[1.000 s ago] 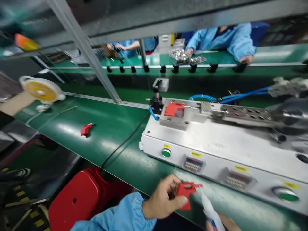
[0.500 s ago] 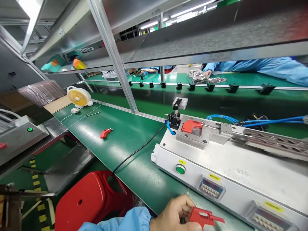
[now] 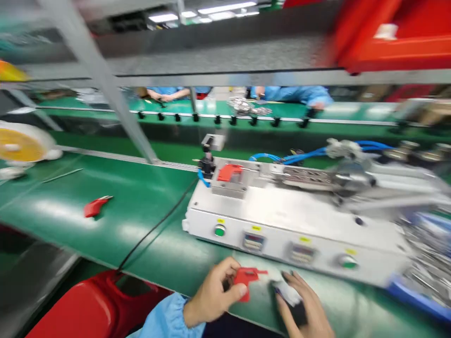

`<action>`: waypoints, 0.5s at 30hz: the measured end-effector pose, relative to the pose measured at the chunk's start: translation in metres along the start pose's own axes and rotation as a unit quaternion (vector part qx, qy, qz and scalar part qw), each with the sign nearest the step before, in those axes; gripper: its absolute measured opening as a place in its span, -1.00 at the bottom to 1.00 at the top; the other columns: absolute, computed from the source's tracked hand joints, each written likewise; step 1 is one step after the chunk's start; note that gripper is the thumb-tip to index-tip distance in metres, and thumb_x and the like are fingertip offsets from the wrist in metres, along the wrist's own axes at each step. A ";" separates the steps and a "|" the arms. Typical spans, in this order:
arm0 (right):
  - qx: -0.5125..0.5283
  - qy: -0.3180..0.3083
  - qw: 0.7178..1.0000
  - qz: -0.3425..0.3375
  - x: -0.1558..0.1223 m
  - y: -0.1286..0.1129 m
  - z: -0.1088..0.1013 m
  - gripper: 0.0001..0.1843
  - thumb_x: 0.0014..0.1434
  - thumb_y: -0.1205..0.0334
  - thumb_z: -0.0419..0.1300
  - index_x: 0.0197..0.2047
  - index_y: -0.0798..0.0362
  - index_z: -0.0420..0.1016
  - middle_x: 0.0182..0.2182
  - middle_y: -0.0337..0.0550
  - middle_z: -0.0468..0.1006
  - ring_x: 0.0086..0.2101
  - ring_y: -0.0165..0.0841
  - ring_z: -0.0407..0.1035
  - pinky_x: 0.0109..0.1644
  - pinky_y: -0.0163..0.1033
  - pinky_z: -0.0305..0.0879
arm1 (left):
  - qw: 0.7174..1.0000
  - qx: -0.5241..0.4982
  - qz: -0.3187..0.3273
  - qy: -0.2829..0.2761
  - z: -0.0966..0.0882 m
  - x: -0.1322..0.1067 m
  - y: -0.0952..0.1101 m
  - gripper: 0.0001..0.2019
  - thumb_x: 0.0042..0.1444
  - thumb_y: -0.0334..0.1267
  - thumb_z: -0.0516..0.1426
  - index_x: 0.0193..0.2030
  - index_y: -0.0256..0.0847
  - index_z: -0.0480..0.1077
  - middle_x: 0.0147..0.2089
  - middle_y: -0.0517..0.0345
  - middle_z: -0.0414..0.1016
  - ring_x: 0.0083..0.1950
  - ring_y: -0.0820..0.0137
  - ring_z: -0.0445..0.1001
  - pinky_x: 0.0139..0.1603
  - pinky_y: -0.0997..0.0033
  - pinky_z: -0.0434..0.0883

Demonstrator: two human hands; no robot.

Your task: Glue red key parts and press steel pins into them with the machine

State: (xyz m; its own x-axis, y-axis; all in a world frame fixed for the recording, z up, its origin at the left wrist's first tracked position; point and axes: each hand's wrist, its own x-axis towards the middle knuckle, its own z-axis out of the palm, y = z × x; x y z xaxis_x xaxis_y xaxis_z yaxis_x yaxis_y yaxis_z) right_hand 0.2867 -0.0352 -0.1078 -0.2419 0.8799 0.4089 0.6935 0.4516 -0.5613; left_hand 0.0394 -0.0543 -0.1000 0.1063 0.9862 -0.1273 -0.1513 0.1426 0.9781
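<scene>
My left hand (image 3: 214,293) pinches a red plastic gun-shaped part (image 3: 244,281) by its grip, its thin end pointing right. Just to the right, my right hand (image 3: 308,305) is closed around a black and white object (image 3: 289,295), too blurred to name. Both hands are over the front of the green bench, before a white machine (image 3: 282,206). A similar red part (image 3: 229,172) sits in the machine's metal fixture (image 3: 230,190). Another red part (image 3: 95,206), with a metal tip, lies on the bench at left.
A blue tray (image 3: 419,300) of metal pieces stands at right. A black cable (image 3: 158,223) crosses the bench. A red stool (image 3: 88,305) is at lower left, a yellow and white fan (image 3: 21,143) at far left. Across the bench, co-workers' blue sleeves (image 3: 292,94) show.
The view has swung right. My right hand has come into view with the black and white object. My left hand still holds the red part, now seen more fully.
</scene>
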 end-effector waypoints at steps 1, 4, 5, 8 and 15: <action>-0.002 0.011 1.000 0.008 0.000 -0.012 -0.009 -0.68 0.42 -0.04 0.18 0.14 -0.10 0.49 0.06 0.00 0.64 0.08 -0.01 0.57 0.16 0.12 0.59 | 1.000 0.001 -0.014 0.008 0.000 -0.006 0.000 -0.54 0.20 0.20 0.32 -0.14 -0.21 0.45 -0.30 0.14 0.57 -0.32 0.40 0.48 -0.25 0.46 0.41; 0.013 -0.008 0.999 0.042 0.005 -0.033 -0.040 -0.70 0.42 0.04 0.21 0.14 -0.07 0.52 0.10 0.00 0.63 0.08 -0.08 0.56 0.18 0.02 0.57 | 0.998 0.010 -0.054 0.026 -0.004 -0.015 -0.005 -0.58 0.22 0.16 0.31 -0.09 -0.17 0.45 -0.24 0.11 0.64 -0.25 0.31 0.59 -0.16 0.38 0.54; 0.016 0.002 0.998 0.056 0.009 -0.035 -0.054 -0.72 0.43 0.07 0.21 0.13 -0.06 0.54 0.08 0.00 0.64 0.05 -0.11 0.58 0.17 -0.02 0.57 | 0.998 0.016 -0.064 0.025 -0.006 -0.016 -0.008 -0.57 0.19 0.17 0.33 -0.10 -0.16 0.45 -0.23 0.10 0.65 -0.25 0.29 0.61 -0.16 0.36 0.57; -0.013 0.085 0.992 0.092 0.026 -0.029 -0.103 -0.78 0.43 0.11 0.20 0.03 -0.01 0.58 -0.09 -0.05 0.67 -0.11 -0.21 0.59 0.04 -0.13 0.57 | 0.996 0.029 -0.079 0.010 -0.008 -0.017 -0.013 -0.54 0.12 0.18 0.37 -0.13 -0.16 0.47 -0.25 0.09 0.67 -0.27 0.24 0.65 -0.18 0.32 0.63; -0.214 0.014 0.948 0.233 0.119 0.065 -0.184 -0.75 0.42 0.20 0.13 -0.03 0.06 0.62 -0.20 -0.07 0.66 -0.18 -0.24 0.55 -0.01 -0.19 0.48 | 0.997 0.044 -0.067 0.001 -0.013 -0.018 -0.018 -0.58 0.14 0.13 0.37 -0.11 -0.17 0.50 -0.20 0.04 0.70 -0.22 0.22 0.68 -0.18 0.32 0.67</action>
State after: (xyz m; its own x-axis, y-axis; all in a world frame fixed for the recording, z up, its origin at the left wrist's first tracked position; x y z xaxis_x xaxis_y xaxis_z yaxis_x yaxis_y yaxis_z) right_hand 0.4276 0.0715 0.0368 0.1730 0.9622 0.2105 0.9343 -0.0927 -0.3442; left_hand 0.0276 -0.0739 -0.1169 0.1167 0.9592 -0.2575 -0.0490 0.2645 0.9631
